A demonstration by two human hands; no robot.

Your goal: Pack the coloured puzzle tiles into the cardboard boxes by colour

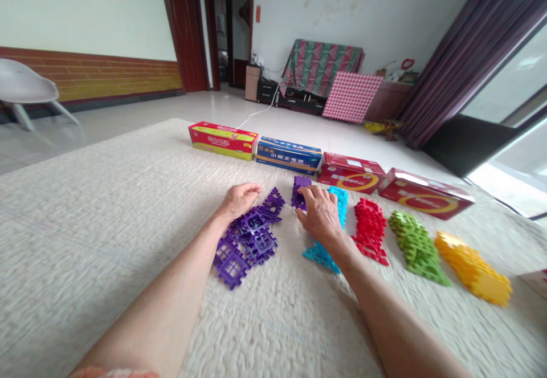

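Observation:
My left hand [240, 200] is at the upper left edge of a loose pile of purple interlocking plastic tiles [233, 264]. Its fingers are loosely bent and point right, with nothing visible in them. My right hand [321, 211] has its fingertips on a purple tile [301, 182] at the far end of the rows, and the fingers partly cover it. Under that wrist and forearm runs a row of light blue tiles [323, 257], partly hidden. To the right lie overlapping rows of red tiles [370, 231], green tiles [416, 247] and yellow tiles [472, 267].
Along the far side of the cream quilted cover [128, 195] stand a red and yellow box [223, 140], a blue box [288, 155] and two dark red boxes [351, 173]. A white chair [28, 84] is at the left, beyond the cover.

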